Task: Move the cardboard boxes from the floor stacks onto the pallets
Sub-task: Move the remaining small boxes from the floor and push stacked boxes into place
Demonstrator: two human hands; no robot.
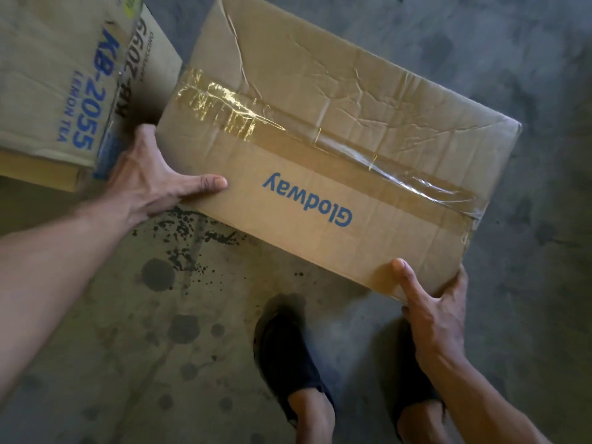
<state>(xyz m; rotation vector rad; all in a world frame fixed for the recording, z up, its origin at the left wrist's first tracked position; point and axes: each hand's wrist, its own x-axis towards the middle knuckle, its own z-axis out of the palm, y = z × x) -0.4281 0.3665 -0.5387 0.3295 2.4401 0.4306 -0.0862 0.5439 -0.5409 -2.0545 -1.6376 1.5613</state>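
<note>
Concrete floor [528, 315] — grey, stained with dark spots and spatter; fills the background. No pallet in view.

Glodway box [336, 149] — the largest carton, sealed along its top seam with clear tape [288, 129], top panel creased and dented. It is tilted and skewed to the view, held at two opposite ends over the floor, just beside the stacked cartons at upper left. Whether its far edge rests on anything cannot be told. Contents hidden; flaps closed.

KB-2055 Lemon Tea box [54, 91] — upper left, closed, resting on another carton whose edge shows beneath. Contents unseen.

Second KB carton [153, 59] — partly hidden behind the first, print blurred; contents unseen.

Left hand [150, 184] — grip clenched on the near-left corner of the Glodway box, thumb on top, fingers spread down the end.

Right hand [439, 312] — grip clenched on the near-right corner, thumb pressed on the top panel, fingers wrapped around the side.

Feet in dark footwear [288, 357] — standing directly below the box.

Step in hand, by judgement: the carry phase, box taken from the floor stack and not yet on a pallet. The next move likely calls for levelling the carton, turning toward a pallet and setting it flat — the softened, creased top suggests supporting it from beneath.
</note>
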